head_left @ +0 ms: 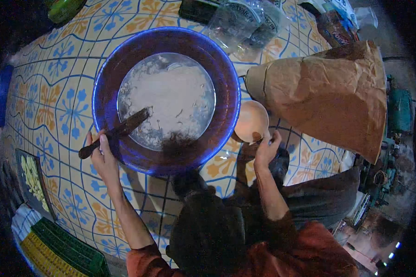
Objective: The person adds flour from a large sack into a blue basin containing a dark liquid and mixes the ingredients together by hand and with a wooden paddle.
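A large round basin (166, 37) with a bright blue rim holds pale powder, like flour, lying partly wet in cloudy liquid (171, 92). My left hand (101, 154) is at its near left rim, with fingers closed around a dark wooden paddle (125, 127). The paddle slants over the rim, its far end above the pale mixture. Right of the basin, my right hand (266, 150) grips the near edge of a round, pale orange bowl (251, 121). The bowl is close against the basin's outer wall; whether anything is in it, I cannot tell.
A big brown paper sack (319, 87) lies to the right of the bowl. Clear plastic bags (249, 23) are at the far side. A dark tray of pale chopped pieces (31, 177) and a green crate (69, 244) stand at left on the patterned surface.
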